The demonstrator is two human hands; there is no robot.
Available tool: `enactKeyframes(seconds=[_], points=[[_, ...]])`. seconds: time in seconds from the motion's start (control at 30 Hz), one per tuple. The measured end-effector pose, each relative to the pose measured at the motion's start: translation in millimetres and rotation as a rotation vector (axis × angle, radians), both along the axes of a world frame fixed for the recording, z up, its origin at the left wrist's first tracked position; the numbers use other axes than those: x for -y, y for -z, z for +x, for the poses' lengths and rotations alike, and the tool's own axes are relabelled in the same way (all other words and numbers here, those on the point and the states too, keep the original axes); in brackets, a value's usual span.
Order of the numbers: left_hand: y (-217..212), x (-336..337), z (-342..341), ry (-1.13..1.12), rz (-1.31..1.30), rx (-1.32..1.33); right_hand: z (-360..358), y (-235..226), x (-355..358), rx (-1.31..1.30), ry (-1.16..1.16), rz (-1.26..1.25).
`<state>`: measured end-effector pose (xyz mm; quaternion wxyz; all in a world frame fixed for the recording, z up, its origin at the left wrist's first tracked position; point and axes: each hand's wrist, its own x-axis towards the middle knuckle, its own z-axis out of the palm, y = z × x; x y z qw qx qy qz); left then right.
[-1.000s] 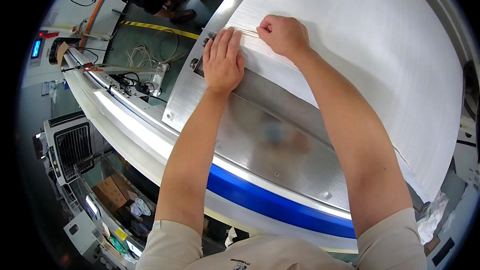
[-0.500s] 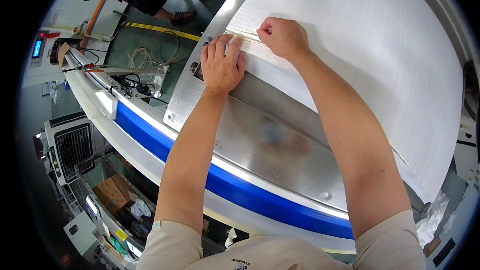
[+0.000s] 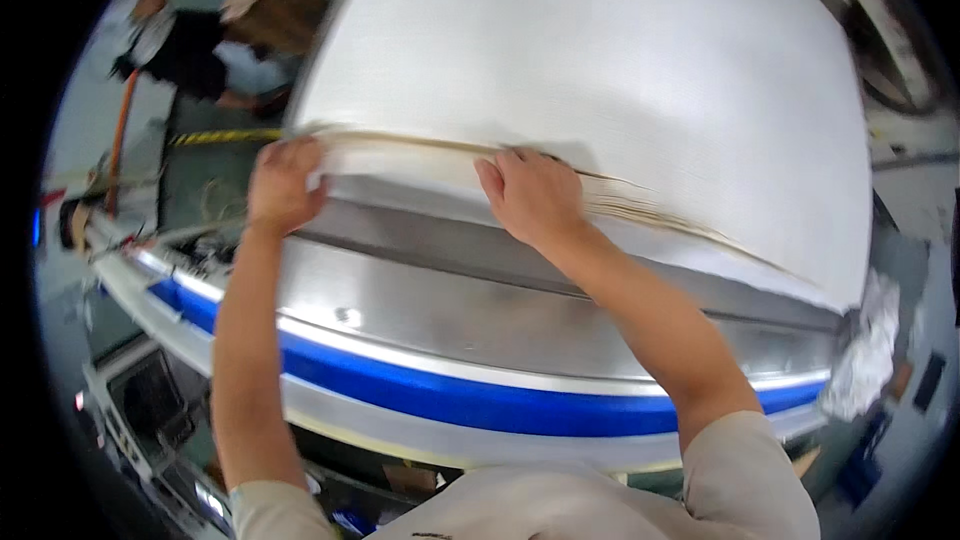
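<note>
A big white sheet stack is spread over most of the table — matte, finely textured, almost like woven fabric or paper, with a tan, layered edge running along its near side where the plies can be seen fanned out a bit. Below it a brushed metal table surface is seen, dull and smudgy with soft reflections, trimmed by a glossy blue stripe and a pale rounded rim. The left hand is curled over the left corner of the stack's edge, fingers closed on it. The right hand is laid on the edge further along, fingers bent and pressed down on the plies; whether anything is actually pinched there can't be told, since the frame is motion-blurred. A crumpled white wad is sitting at the far right end of the table. Compared with half a second ago, the hands have been moved well apart — they were nearly touching at one spot on the edge — and the view has swung, so the stack now fills the upper frame with its edge running nearly level.
</note>
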<state>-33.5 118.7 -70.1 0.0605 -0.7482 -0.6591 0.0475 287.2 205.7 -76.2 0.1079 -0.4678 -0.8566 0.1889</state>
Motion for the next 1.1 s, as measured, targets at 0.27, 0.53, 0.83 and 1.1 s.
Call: enactKeyframes(seconds=[0.27, 0.53, 0.83, 1.1], points=[[-16, -57, 34, -0.151, -0.515, -0.413, 350, 9, -14, 0.421, 0.367, 0.197], [48, -71, -30, -0.114, -0.461, -0.605, 621, -5, -36, 0.696, 0.684, 0.112], [64, -61, -58, -0.348, -0.339, -0.265, 811, -13, -48, 1.045, 0.606, -0.339], [40, -60, -19, -0.332, -0.317, -0.343, 785, -27, -40, 1.082, 0.791, -0.334]])
